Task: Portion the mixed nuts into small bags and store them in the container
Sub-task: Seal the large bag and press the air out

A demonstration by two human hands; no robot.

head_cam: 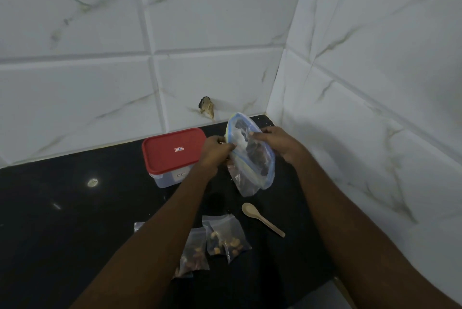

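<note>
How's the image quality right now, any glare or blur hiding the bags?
Head view: dim and soft; glare spots on the black counter; big bag between left hand and right hand is hazy; small bags readable; wide-angle bends the wall tiles.

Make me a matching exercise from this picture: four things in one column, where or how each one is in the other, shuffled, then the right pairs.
Things:
1. container
2. wooden spoon
3. large zip bag
4. filled small bags

States:
A. held up in both hands
B. lying on the counter, nearest the camera
C. closed with a red lid
D. lying alone, right of the small bags

Pairs: 1-C, 2-D, 3-A, 4-B
</note>
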